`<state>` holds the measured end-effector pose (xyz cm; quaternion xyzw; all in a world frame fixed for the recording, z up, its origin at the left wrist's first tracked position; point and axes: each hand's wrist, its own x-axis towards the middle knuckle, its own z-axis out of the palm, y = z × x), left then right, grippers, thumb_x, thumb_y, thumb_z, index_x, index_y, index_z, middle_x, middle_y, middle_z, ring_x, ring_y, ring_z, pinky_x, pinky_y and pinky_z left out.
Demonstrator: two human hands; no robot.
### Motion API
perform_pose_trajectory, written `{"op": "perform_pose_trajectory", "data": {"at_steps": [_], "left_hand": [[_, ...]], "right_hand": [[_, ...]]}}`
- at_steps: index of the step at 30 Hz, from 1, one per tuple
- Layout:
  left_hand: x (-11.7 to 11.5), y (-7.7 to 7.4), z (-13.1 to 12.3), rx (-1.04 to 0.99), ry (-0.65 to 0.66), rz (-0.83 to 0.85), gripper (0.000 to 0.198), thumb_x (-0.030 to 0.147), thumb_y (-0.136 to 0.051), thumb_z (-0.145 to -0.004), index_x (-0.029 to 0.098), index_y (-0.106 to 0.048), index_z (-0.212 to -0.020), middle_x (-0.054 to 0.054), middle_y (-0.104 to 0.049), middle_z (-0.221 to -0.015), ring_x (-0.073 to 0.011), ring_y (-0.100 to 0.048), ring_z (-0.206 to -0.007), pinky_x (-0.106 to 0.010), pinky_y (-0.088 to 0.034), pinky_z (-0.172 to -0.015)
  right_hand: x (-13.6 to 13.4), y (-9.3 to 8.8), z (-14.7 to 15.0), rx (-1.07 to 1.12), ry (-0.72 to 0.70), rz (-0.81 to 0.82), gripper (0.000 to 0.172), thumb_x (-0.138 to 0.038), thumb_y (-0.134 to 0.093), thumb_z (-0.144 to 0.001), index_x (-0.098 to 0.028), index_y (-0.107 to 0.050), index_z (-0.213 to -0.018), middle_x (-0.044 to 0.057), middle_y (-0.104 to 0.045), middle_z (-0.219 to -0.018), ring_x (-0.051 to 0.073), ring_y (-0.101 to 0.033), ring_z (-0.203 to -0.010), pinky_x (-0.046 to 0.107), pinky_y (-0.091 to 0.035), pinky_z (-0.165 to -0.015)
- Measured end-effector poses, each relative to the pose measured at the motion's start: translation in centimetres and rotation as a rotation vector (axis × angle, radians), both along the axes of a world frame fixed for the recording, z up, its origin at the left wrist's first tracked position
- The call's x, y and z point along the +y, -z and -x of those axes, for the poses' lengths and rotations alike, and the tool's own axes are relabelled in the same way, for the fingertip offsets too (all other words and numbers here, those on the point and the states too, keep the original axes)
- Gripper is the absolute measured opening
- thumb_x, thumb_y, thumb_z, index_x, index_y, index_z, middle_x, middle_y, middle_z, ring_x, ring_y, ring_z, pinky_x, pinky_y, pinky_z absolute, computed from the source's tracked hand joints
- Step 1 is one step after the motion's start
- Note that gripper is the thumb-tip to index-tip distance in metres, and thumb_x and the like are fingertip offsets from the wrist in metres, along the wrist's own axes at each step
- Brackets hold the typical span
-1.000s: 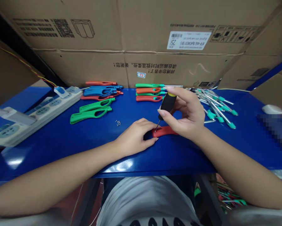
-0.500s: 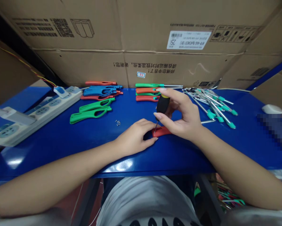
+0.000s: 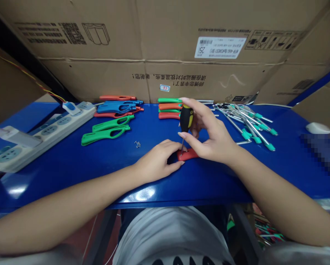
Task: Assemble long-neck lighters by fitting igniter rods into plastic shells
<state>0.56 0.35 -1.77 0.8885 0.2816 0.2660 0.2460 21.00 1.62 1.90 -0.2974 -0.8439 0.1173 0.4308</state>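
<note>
A red plastic handle piece (image 3: 189,154) lies on the blue table (image 3: 71,162) near its front edge. My left hand (image 3: 157,160) presses down on the piece's left end with curled fingers. My right hand (image 3: 209,134) grips a short screwdriver with a black and yellow handle (image 3: 186,118). The screwdriver stands nearly upright, its tip on the red piece. A small metal part (image 3: 138,144) lies on the table left of my hands.
Green (image 3: 106,129), blue (image 3: 117,106) and red plastic handles lie at the back left. More handles (image 3: 169,108) sit at the back centre. A pile of metal rods with teal tips (image 3: 250,123) is at the right. A white power strip (image 3: 40,132) runs along the left. Cardboard boxes (image 3: 165,48) wall the back.
My right hand has tipped the screwdriver from leaning right to nearly upright and shifted slightly left. My left hand has stayed on the red piece.
</note>
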Motion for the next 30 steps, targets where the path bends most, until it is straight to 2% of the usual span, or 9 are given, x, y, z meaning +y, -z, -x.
{"op": "perform_pose_trajectory", "data": {"at_steps": [2,7,11,14,17,21,25,27,30], "left_hand": [[0.03,0.08,0.0,0.0,0.001,-0.001,0.021,0.019,-0.067,-0.088,0.019,-0.062,-0.108,-0.006,-0.069,-0.106,-0.0223,-0.065,-0.101,-0.039,-0.053,-0.092],[0.1,0.19,0.04,-0.02,0.011,-0.001,0.02,0.019,-0.068,-0.088,0.018,-0.06,-0.106,-0.006,-0.069,-0.106,-0.0219,-0.065,-0.102,-0.037,-0.052,-0.092],[0.03,-0.09,0.05,0.003,0.012,0.016,0.015,0.018,-0.066,-0.088,0.02,-0.06,-0.102,-0.003,-0.068,-0.1,-0.0205,-0.064,-0.096,-0.036,-0.052,-0.089],[0.0,-0.18,0.03,0.006,0.011,0.021,0.013,0.018,-0.067,-0.088,0.02,-0.06,-0.1,-0.003,-0.067,-0.098,-0.0206,-0.064,-0.095,-0.036,-0.052,-0.088],[0.04,-0.04,0.02,-0.006,0.018,0.013,0.015,0.017,-0.066,-0.089,0.02,-0.06,-0.102,-0.004,-0.068,-0.101,-0.0213,-0.064,-0.099,-0.037,-0.052,-0.091],[0.08,0.11,0.02,-0.011,0.025,-0.003,0.017,0.017,-0.067,-0.089,0.019,-0.06,-0.104,-0.005,-0.068,-0.104,-0.0219,-0.063,-0.103,-0.037,-0.051,-0.093],[0.01,-0.07,0.01,0.01,0.011,0.015,0.015,0.018,-0.067,-0.089,0.02,-0.06,-0.102,-0.004,-0.067,-0.1,-0.0214,-0.063,-0.098,-0.037,-0.051,-0.091],[-0.03,-0.13,0.0,0.016,0.004,0.022,0.017,0.017,-0.068,-0.088,0.02,-0.06,-0.103,-0.004,-0.067,-0.099,-0.0212,-0.064,-0.097,-0.036,-0.051,-0.089],[-0.05,-0.05,0.01,0.015,0.004,0.015,0.018,0.017,-0.068,-0.088,0.02,-0.06,-0.104,-0.004,-0.068,-0.102,-0.0217,-0.064,-0.1,-0.036,-0.051,-0.09]], "right_hand": [[0.19,-0.01,-0.15,-0.014,0.026,-0.075,0.075,-0.033,-0.071,-0.089,-0.036,-0.034,-0.153,0.007,-0.054,-0.147,0.021,-0.071,-0.087,0.038,-0.064,-0.069],[0.63,-0.34,-0.35,-0.039,0.024,-0.258,0.08,-0.04,-0.078,-0.083,-0.034,-0.037,-0.151,0.009,-0.058,-0.142,0.033,-0.062,-0.122,0.05,-0.062,-0.092],[0.17,-0.7,-0.07,-0.065,-0.034,-0.124,0.064,-0.034,-0.059,-0.096,-0.031,-0.032,-0.154,0.01,-0.049,-0.151,0.032,-0.052,-0.136,0.048,-0.06,-0.095],[-0.13,-0.56,0.09,-0.035,-0.078,-0.047,0.062,-0.029,-0.054,-0.098,-0.031,-0.03,-0.155,0.01,-0.048,-0.152,0.028,-0.059,-0.127,0.042,-0.064,-0.085],[0.02,-0.26,0.01,-0.016,-0.007,-0.146,0.062,-0.031,-0.065,-0.093,-0.032,-0.04,-0.149,0.009,-0.058,-0.142,0.028,-0.066,-0.114,0.041,-0.065,-0.079],[0.21,-0.31,-0.09,-0.02,0.008,-0.295,0.064,-0.034,-0.073,-0.088,-0.031,-0.044,-0.146,0.009,-0.066,-0.129,0.028,-0.068,-0.109,0.044,-0.063,-0.087],[-0.01,-0.46,0.17,-0.007,-0.041,-0.13,0.053,-0.029,-0.052,-0.1,-0.03,-0.037,-0.151,0.01,-0.057,-0.143,0.028,-0.062,-0.124,0.045,-0.062,-0.092],[0.06,-0.34,0.22,0.003,-0.05,-0.058,0.053,-0.027,-0.048,-0.102,-0.03,-0.034,-0.153,0.01,-0.054,-0.148,0.027,-0.062,-0.123,0.045,-0.061,-0.093],[0.45,-0.1,0.0,0.038,0.02,-0.174,0.057,-0.031,-0.065,-0.094,-0.031,-0.044,-0.147,0.008,-0.059,-0.142,0.027,-0.067,-0.115,0.045,-0.061,-0.094]]}}
